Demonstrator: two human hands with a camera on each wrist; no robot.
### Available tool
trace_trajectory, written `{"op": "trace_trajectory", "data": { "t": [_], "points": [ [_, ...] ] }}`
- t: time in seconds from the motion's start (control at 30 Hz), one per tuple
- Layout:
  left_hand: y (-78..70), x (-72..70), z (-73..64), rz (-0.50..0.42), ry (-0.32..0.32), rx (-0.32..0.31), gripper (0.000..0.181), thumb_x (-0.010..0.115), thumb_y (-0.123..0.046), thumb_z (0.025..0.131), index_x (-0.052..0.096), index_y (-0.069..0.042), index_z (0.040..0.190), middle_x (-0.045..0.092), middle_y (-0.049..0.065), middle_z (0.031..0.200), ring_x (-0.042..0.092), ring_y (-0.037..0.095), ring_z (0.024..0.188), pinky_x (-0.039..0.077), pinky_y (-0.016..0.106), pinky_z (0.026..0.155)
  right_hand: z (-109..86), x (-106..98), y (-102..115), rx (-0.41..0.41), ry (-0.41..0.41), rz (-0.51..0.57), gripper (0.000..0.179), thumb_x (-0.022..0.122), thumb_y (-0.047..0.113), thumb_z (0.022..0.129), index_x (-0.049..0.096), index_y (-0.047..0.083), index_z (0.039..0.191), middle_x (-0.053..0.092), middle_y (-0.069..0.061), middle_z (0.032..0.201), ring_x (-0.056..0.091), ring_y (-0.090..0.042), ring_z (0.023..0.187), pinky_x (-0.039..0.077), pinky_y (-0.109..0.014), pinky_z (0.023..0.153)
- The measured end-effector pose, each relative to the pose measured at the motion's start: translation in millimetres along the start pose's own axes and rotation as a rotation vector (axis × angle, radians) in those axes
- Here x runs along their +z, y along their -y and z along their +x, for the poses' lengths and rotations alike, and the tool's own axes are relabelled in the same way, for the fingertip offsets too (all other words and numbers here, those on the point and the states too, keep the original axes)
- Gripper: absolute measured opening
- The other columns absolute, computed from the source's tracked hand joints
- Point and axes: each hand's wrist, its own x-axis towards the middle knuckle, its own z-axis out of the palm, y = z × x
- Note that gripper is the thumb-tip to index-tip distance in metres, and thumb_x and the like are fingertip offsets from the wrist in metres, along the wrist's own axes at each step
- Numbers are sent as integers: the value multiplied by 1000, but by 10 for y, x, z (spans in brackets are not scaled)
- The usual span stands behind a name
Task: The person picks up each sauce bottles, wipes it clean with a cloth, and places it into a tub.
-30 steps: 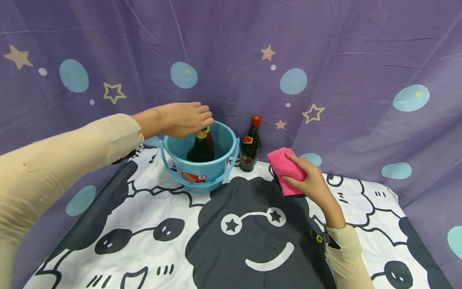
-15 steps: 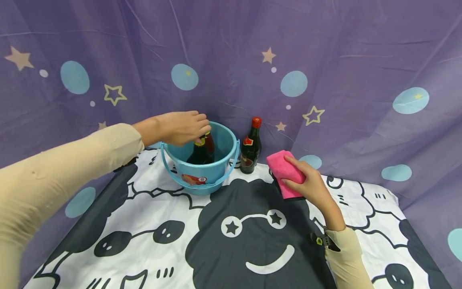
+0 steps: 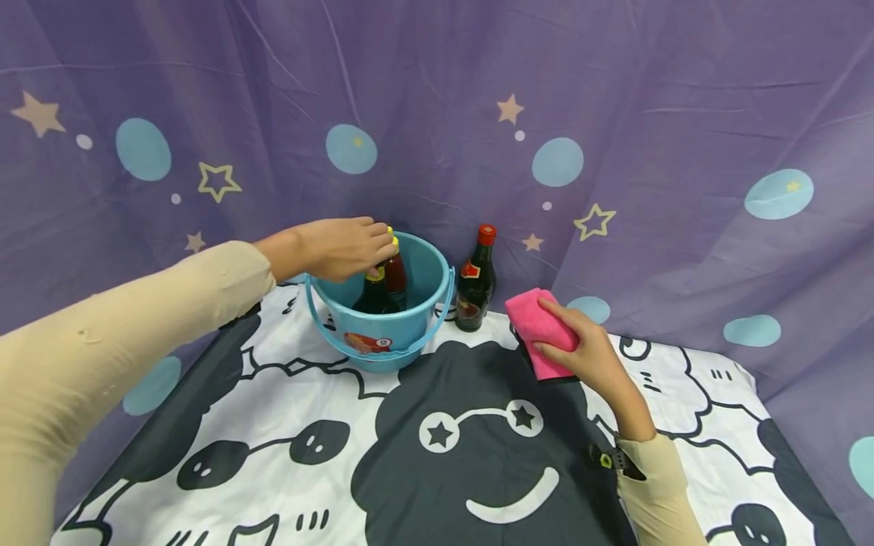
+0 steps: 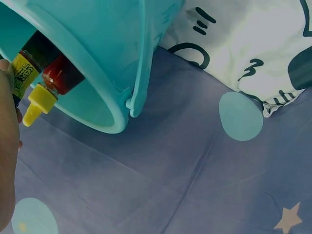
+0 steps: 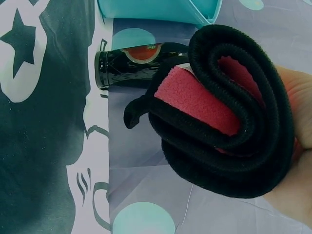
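My left hand (image 3: 344, 249) reaches over the light blue bucket (image 3: 372, 327) and grips the neck of a dark bottle (image 3: 374, 297) standing inside it. The bottle's yellow neck label (image 4: 23, 75) shows beside my fingers in the left wrist view; its top is hidden by the hand. Against it stands a red sauce bottle (image 3: 396, 274) with a yellow nozzle cap (image 4: 41, 101). My right hand (image 3: 592, 345) holds a folded pink cloth (image 3: 542, 326) above the sheet. In the right wrist view the cloth's black side (image 5: 219, 161) shows in rolled layers.
A dark green bottle with a red cap (image 3: 476, 280) stands upright just right of the bucket. The bucket's handle (image 3: 437, 326) hangs down its front. A sheet with cartoon sheep (image 3: 273, 394) covers the surface, and a purple curtain (image 3: 437, 91) hangs behind.
My left hand has come down toward the bucket with the dark bottle, which sits a little lower. More of the red sauce bottle and its yellow cap shows. The right hand holds still.
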Motion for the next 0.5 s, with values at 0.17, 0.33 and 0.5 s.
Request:
{"op": "trace_trajectory", "data": {
  "t": [0.17, 0.33, 0.5],
  "points": [
    [-2, 47, -13, -7, 26, -6, 38, 57, -29, 104, 50, -2, 129, 60, 17, 116, 53, 33, 106, 48, 44, 96, 4, 21, -7, -2, 3, -8, 74, 88, 7, 76, 57, 8, 144, 63, -15, 105, 56, -25, 88, 52, -30, 69],
    [2, 95, -35, -3, 47, -21, 34, 57, -30, 104, 50, -2, 122, 59, 16, 112, 51, 31, 101, 48, 43, 93, 8, 32, -8, 13, 13, -9, 75, 88, 7, 77, 57, 9, 145, 63, -16, 105, 56, -26, 89, 53, -31, 69],
    [19, 122, -43, -8, 53, -48, 32, 57, -32, 104, 50, -3, 116, 59, 15, 107, 50, 31, 97, 47, 43, 91, 15, 40, -27, 0, 9, -15, 74, 88, 7, 76, 58, 9, 144, 64, -16, 104, 56, -24, 87, 52, -30, 68]
  ]
}}
